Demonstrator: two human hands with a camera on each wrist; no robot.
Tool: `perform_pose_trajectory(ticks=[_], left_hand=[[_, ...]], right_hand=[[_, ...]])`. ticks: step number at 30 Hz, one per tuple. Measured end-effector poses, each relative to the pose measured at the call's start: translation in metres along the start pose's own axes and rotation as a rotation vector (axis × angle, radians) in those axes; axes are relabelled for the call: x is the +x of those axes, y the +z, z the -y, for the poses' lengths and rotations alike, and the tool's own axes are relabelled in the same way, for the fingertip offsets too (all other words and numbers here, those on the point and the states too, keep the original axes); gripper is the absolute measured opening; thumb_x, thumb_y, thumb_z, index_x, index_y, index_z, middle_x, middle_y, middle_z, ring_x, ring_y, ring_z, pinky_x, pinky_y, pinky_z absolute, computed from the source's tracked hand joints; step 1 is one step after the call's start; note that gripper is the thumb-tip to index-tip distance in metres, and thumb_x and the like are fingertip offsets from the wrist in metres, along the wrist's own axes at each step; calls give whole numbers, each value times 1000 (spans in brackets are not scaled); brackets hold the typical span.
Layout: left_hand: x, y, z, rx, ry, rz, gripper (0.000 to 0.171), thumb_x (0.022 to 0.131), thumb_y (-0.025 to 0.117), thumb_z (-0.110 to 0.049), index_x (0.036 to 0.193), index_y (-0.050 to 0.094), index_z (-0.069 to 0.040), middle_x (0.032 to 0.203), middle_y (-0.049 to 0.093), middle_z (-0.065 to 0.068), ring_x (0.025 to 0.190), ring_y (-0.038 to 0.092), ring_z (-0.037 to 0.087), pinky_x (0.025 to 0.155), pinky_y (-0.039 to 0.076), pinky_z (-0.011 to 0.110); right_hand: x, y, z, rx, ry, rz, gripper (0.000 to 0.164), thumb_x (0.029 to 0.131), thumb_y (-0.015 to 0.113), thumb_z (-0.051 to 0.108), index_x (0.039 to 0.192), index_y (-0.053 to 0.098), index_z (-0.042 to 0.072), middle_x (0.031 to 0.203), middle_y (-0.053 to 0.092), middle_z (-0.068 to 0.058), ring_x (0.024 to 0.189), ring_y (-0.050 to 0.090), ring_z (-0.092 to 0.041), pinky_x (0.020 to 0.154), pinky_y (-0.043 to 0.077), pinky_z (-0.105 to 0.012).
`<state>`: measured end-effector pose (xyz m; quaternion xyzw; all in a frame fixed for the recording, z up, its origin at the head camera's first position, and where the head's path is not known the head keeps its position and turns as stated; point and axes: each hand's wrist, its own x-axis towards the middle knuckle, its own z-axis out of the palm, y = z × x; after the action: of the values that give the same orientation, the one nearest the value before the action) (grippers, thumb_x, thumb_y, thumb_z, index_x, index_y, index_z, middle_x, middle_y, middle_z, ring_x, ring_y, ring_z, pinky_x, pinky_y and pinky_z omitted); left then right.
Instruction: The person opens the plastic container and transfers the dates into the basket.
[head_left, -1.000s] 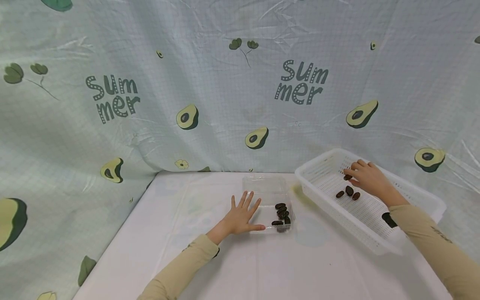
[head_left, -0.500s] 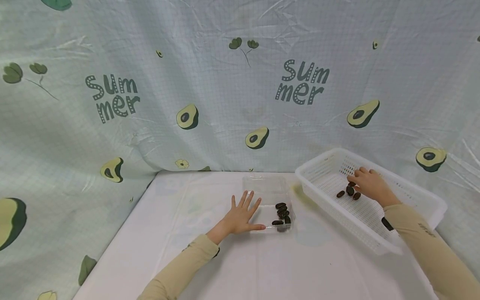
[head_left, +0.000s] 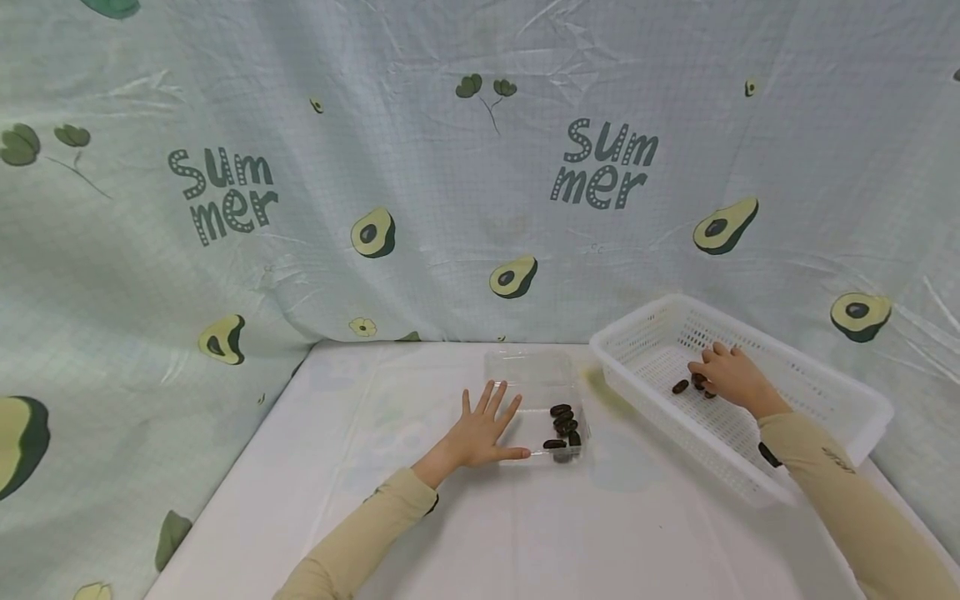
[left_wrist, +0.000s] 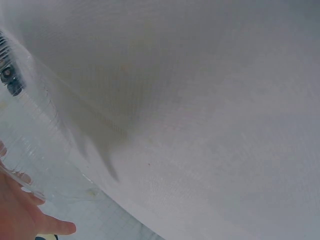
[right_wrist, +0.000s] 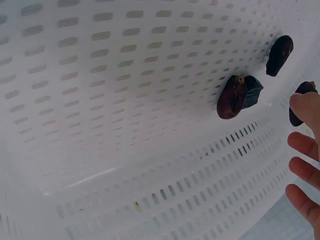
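My right hand (head_left: 735, 382) reaches into a white perforated plastic basket (head_left: 675, 432). Thumb and fingertips pinch a dark brown date (right_wrist: 296, 118), best seen at the right edge of the right wrist view. Other dates lie on the basket floor: a reddish one (right_wrist: 231, 100) against a darker one (right_wrist: 253, 91), and a single date (right_wrist: 280, 55) farther over. My left hand (head_left: 480, 435), fingers spread, rests at the left side of a clear plastic box (head_left: 531, 429). Several dates (head_left: 561, 411) are gathered in that box's right half.
The box's clear lid (head_left: 528, 367) lies folded back behind it. A white cloth covers the table (head_left: 480, 533). Directly behind hangs a pale curtain (head_left: 427, 167) printed with avocados and lettering. The basket stands at an angle on the right.
My right hand, with the date, has moved lower in the basket, over the lying dates, now partly covering them. The left hand and the box have stayed in place.
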<state>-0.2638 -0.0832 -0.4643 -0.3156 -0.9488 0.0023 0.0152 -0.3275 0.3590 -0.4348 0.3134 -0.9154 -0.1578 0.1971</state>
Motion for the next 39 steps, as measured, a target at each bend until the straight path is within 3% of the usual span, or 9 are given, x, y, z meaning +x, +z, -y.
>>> perform_pose_trajectory(ticks=[9, 22, 32, 39], left_hand=[[1, -1, -1, 3, 3, 7, 92, 79, 26, -75, 146, 12, -14, 151, 6, 19, 138, 6, 39, 98, 15, 68], [2, -3, -3, 13, 5, 9, 91, 80, 29, -74, 146, 12, -13, 151, 6, 20, 138, 6, 40, 98, 14, 68], [-1, -5, -4, 14, -7, 15, 91, 80, 28, -74, 146, 12, -14, 151, 5, 19, 138, 6, 39, 98, 15, 68], [-1, -5, -4, 6, -12, 21, 89, 81, 33, -71, 146, 12, -14, 151, 7, 19, 138, 6, 39, 98, 14, 68]], right_hand=[[-2, 0, 0, 27, 3, 30, 23, 68, 75, 11, 82, 58, 13, 73, 53, -7, 71, 48, -25, 57, 42, -39], [-5, -4, -3, 49, 10, 7, 27, 65, 77, 9, 84, 59, 12, 72, 53, -7, 70, 49, -26, 56, 43, -41], [-2, -21, -3, 92, -14, -170, 29, 61, 79, 7, 81, 58, 12, 71, 51, -4, 68, 48, -24, 51, 37, -37], [4, -41, 6, 136, -22, -221, 28, 61, 79, 7, 79, 59, 15, 76, 55, -3, 72, 50, -23, 52, 39, -36]])
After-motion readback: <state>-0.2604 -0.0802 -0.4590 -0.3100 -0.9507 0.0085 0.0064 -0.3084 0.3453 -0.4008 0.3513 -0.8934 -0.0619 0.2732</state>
